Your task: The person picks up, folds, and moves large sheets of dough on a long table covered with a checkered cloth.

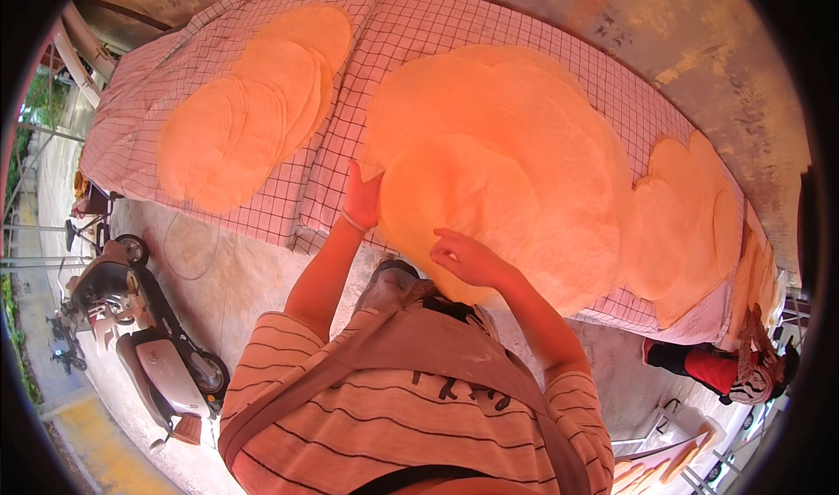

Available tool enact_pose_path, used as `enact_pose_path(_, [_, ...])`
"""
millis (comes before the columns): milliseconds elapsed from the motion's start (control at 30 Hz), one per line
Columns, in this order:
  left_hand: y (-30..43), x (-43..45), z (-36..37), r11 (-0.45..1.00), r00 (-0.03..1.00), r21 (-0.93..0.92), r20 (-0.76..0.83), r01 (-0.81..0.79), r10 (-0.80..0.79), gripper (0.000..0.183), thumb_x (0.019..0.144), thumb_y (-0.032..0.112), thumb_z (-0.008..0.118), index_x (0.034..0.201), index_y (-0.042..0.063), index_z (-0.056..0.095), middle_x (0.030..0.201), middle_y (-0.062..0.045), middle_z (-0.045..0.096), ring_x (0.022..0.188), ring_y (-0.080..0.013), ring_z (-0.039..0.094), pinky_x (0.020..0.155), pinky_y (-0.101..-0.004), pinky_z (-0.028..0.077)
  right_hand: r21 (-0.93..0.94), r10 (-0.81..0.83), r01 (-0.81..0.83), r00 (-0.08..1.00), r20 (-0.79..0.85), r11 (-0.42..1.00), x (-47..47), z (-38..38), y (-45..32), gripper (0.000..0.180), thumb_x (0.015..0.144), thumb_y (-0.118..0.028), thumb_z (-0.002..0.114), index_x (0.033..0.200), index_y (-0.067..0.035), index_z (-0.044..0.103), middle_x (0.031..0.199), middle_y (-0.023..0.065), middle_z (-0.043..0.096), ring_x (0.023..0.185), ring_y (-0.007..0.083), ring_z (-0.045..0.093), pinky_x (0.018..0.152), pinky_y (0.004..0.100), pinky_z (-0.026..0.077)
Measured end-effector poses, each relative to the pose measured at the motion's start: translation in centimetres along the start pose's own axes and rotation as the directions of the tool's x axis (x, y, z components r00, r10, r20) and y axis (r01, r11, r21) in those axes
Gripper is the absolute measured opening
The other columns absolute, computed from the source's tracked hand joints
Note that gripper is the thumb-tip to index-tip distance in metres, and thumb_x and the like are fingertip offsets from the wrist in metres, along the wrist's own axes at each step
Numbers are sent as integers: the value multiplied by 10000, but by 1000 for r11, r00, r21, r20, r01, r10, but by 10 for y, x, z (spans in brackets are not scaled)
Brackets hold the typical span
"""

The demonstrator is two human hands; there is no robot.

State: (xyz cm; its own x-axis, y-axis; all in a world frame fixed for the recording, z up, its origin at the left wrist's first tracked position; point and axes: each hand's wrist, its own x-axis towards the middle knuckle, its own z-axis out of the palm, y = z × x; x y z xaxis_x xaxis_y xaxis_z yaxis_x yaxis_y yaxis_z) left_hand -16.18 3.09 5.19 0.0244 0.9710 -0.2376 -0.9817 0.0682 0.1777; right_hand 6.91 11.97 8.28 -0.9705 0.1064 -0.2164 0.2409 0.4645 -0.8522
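A broad stack of thin, round, pale flatbread-like sheets (564, 167) lies overlapped on a checked cloth (341, 128) in front of me. The nearest round sheet (452, 187) lies on top, and its front edge hangs past the table edge towards my body. My left hand (362, 197) is at this sheet's left edge with the thumb raised apart; its fingers are hidden by the sheet. Over the sheet's near part is my right hand (467, 259), index finger stretched out and the other fingers bent. Nothing shows in its grasp; whether it touches the sheet is unclear.
Smaller overlapping round sheets (262, 108) lie on the cloth at left, and more sheets (682, 226) at right. A scooter (157, 357) stands on the concrete floor at left. Another person (721, 370) is beyond the table's right end. A rack with sheets (655, 469) stands lower right.
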Motion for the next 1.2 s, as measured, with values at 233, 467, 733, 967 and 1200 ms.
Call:
enact_pose_path(233, [13, 34, -43, 488, 986, 873, -103, 26, 133, 473, 855, 106, 482, 1306, 26, 363, 1130, -64, 541, 1002, -116, 530, 842, -278, 443, 564, 501, -256, 798, -336, 785, -1, -24, 6, 286, 890, -228, 525, 1089, -22, 540, 1132, 67, 556, 931, 165, 575, 732, 280, 477])
enact_pose_path(467, [201, 4, 114, 730, 973, 646, 199, -221, 118, 419, 819, 103, 569, 1214, 35, 449, 1032, -74, 588, 894, -150, 585, 751, -282, 501, 709, 666, -37, 381, -641, 704, -31, -75, -47, 201, 920, -241, 469, 1041, -94, 534, 1143, 31, 564, 960, 122, 541, 742, 254, 451])
enact_pose_path(733, [485, -124, -34, 426, 614, 797, -89, -429, 784, 354, 836, 69, 510, 1184, 20, 465, 1085, -103, 568, 964, -241, 573, 816, -326, 493, 663, 662, -177, 431, -612, 728, 46, -31, -3, 190, 885, -217, 523, 973, -55, 569, 998, 29, 605, 905, 118, 561, 692, 249, 467])
enact_pose_path(967, [411, -125, -185, 435, 94, 841, -429, -322, 899, 353, 834, 151, 446, 1173, 54, 443, 904, -73, 527, 699, -173, 495, 572, -283, 400, -320, 247, -651, 625, -740, 688, 151, 63, 11, 430, 739, -242, 638, 1104, -67, 491, 1209, 165, 452, 1128, 343, 418, 899, 385, 376])
enact_pose_path(1200, [233, -19, -95, -65, 575, 995, 96, -76, 812, 299, 842, 66, 508, 1135, 19, 472, 1073, -61, 510, 930, -138, 501, 758, -253, 433, -186, 256, -617, 555, -792, 764, 122, 69, 34, 370, 756, -241, 602, 1061, -55, 505, 1099, 190, 531, 999, 360, 521, 821, 434, 438])
